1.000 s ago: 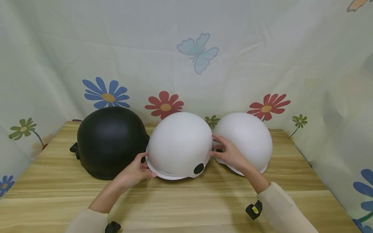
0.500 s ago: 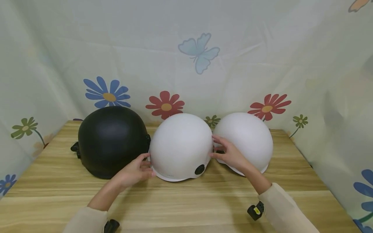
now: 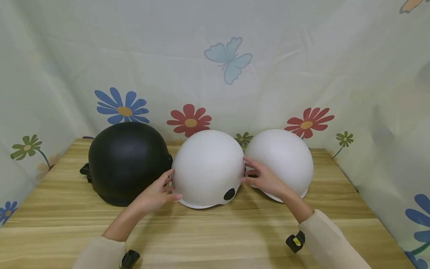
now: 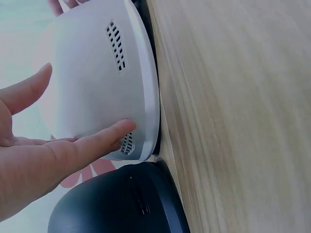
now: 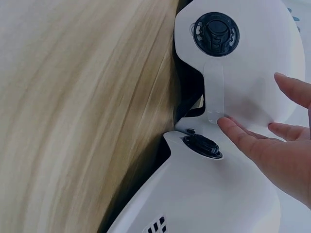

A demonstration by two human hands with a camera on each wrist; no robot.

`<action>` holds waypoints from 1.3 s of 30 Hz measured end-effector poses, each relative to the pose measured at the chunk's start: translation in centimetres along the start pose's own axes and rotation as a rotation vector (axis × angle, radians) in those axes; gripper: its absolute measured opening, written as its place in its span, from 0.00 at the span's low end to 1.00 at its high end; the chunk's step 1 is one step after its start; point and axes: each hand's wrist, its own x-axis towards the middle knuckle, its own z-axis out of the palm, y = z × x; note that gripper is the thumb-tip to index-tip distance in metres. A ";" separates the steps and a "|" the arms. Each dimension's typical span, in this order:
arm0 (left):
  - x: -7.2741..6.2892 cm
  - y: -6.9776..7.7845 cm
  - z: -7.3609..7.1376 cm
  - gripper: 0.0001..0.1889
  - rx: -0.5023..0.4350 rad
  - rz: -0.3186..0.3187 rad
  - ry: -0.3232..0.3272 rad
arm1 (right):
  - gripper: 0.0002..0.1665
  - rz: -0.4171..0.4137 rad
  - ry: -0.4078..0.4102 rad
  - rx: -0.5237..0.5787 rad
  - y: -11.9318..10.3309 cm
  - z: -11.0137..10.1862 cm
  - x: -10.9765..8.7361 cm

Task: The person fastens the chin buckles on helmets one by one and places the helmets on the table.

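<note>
A white helmet (image 3: 208, 168) with a black round side fitting (image 3: 229, 194) sits dome-up in the middle of the row. At its left side is my left hand (image 3: 154, 196), fingers spread; in the left wrist view one fingertip lies by a vent grille (image 4: 127, 144) near the rim. My right hand (image 3: 265, 179) is at the opposite side, fingertips at the shell, between this helmet and the second white helmet (image 3: 282, 160). In the right wrist view its fingers (image 5: 243, 138) look extended beside the shell. The undersides of the helmets are hidden.
A black helmet (image 3: 129, 160) stands left of the middle one, close beside it, with a black buckle (image 3: 86, 171) jutting out. All rest on a wood-grain table (image 3: 215, 239). Behind hangs a flowered cloth (image 3: 151, 56).
The middle white helmet has turned slightly, and its left edge now lies a little further right. My left fingers have shifted slightly along its side; the right hand has hardly moved.
</note>
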 end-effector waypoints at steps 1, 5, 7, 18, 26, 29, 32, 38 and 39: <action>0.0 0.0 0.0 0.46 0.006 0.002 0.001 | 0.42 0.005 -0.003 0.000 0.0 -0.1 0.1; 0.1 0.0 0.2 0.46 0.015 0.012 -0.004 | 0.42 0.013 -0.013 -0.006 0.3 -0.3 0.6; 0.2 0.0 0.2 0.47 0.006 0.011 -0.005 | 0.43 0.017 -0.018 -0.004 0.5 -0.5 0.9; 0.6 0.0 0.6 0.50 -0.041 0.015 -0.005 | 0.45 0.035 -0.007 0.020 0.9 -0.8 1.9; 0.4 -0.2 0.6 0.47 -0.034 0.018 0.009 | 0.45 0.027 -0.004 0.034 1.2 -0.6 1.5; 0.4 -0.2 0.6 0.46 -0.030 0.019 0.011 | 0.45 0.026 -0.001 0.046 1.4 -0.5 1.2; 0.4 -0.3 0.5 0.44 -0.026 0.021 0.013 | 0.43 0.020 -0.002 0.047 1.5 -0.5 0.8; -0.1 -0.5 0.3 0.38 0.016 0.036 0.007 | 0.37 -0.004 0.011 0.011 1.1 -0.5 0.4; -0.2 -0.6 0.2 0.37 0.025 0.040 0.005 | 0.36 -0.005 0.014 0.013 1.0 -0.5 0.3</action>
